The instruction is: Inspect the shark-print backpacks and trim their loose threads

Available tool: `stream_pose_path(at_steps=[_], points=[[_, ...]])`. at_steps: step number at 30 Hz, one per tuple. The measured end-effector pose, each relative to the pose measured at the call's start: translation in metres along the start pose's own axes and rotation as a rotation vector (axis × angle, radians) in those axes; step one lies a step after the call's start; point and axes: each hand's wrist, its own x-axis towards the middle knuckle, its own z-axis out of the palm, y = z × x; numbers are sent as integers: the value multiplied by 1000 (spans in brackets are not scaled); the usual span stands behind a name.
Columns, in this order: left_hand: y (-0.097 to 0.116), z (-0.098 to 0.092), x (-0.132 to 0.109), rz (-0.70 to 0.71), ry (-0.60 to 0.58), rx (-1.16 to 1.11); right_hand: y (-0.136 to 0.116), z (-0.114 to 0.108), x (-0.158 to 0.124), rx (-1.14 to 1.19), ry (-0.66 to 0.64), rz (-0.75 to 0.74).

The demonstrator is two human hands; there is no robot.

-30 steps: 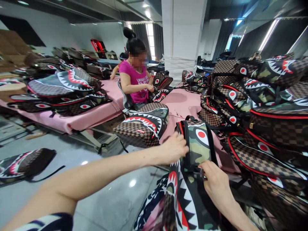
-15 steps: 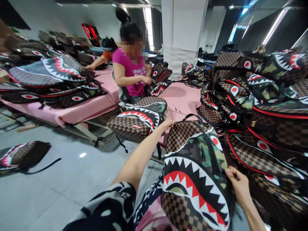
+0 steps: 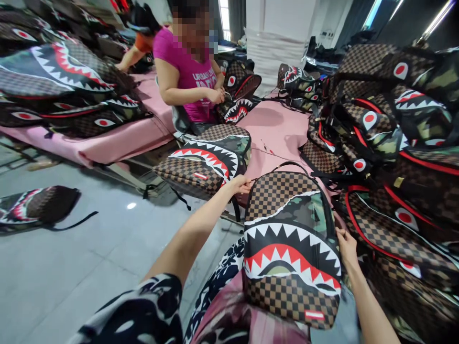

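Note:
A checkered backpack (image 3: 292,258) with a shark-mouth print stands tilted on my lap, its printed face towards me and its carry handle at the top. My left hand (image 3: 242,184) pinches its upper left edge by the zipper; what lies between the fingertips is too small to make out. On the opposite side, my right hand (image 3: 346,242) has its fingers closed on the backpack's right edge. A second shark-print backpack (image 3: 204,160) lies on the table corner, just beyond my left hand.
A co-worker in a pink shirt (image 3: 186,71) handles another backpack (image 3: 239,93) across the pink table (image 3: 272,122). Backpacks are piled at right (image 3: 405,210) and on the left table (image 3: 71,91). One backpack (image 3: 39,208) lies on the floor, its strap trailing.
The backpack on my lap has turned so its front faces me more squarely, hiding the eye on its side. My right hand has moved slightly up with its edge. The view has tilted down.

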Motion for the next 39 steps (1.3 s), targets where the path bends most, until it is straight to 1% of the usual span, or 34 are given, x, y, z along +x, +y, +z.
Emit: stream_pose_path(at_steps=[3, 6, 7, 9, 11, 13, 16, 18, 19, 20, 21, 22, 23, 24, 25, 26, 28, 30, 31, 33, 34, 36, 38, 39], points=[[-36, -8, -16, -68, -26, 33, 9, 3, 9, -20, 1, 24], [-80, -4, -41, -57, -83, 25, 17, 7, 13, -50, 14, 51], [-93, -2, -47, -36, -100, 21, 19, 8, 14, -64, 20, 56], [-112, 0, -54, 74, -134, 105, 22, 11, 16, -96, 32, 63], [-122, -3, -51, 208, -164, 261, 23, 13, 18, -132, 41, 66], [-123, -9, -41, 288, -190, 394, 19, 13, 18, -162, 46, 62], [-117, -21, -28, 306, -218, 469, 5, 7, 7, -204, 62, 49], [-113, -27, -25, 357, -208, 528, -10, 1, -14, -251, 121, -6], [-111, -29, -25, 393, -194, 557, -18, -2, -30, -278, 140, -69], [-109, -31, -26, 430, -179, 583, -25, -4, -48, -314, 135, -179], [-107, -33, -26, 466, -161, 608, -31, -6, -67, -348, 59, -311], [-104, -34, -25, 497, -135, 636, -35, -6, -87, -370, -69, -436], [-101, -35, -22, 523, -102, 664, -36, -5, -105, -407, -233, -529], [-97, -34, -19, 544, -63, 689, -36, -3, -121, -452, -349, -580], [-93, -32, -14, 560, -19, 711, -33, -2, -133, -492, -409, -603], [-89, -29, -9, 574, 27, 726, -29, 0, -143, -529, -428, -604], [-85, -19, -2, 589, 116, 729, -18, 0, -151, -558, -368, -570], [-90, -9, -2, 582, 181, 700, -9, -5, -153, -527, -292, -524], [-97, -4, -5, 573, 187, 686, -4, -10, -153, -504, -251, -495], [-115, 2, -17, 566, 141, 674, 3, -21, -155, -469, -126, -417], [-124, 3, -23, 574, 102, 679, 7, -27, -157, -461, -54, -352], [-140, 5, -34, 607, 34, 697, 16, -36, -162, -438, 84, -153], [-143, 6, -43, 642, -5, 709, 24, -38, -166, -361, 219, 77], [-138, 7, -47, 657, -18, 714, 28, -36, -167, -290, 292, 168]])
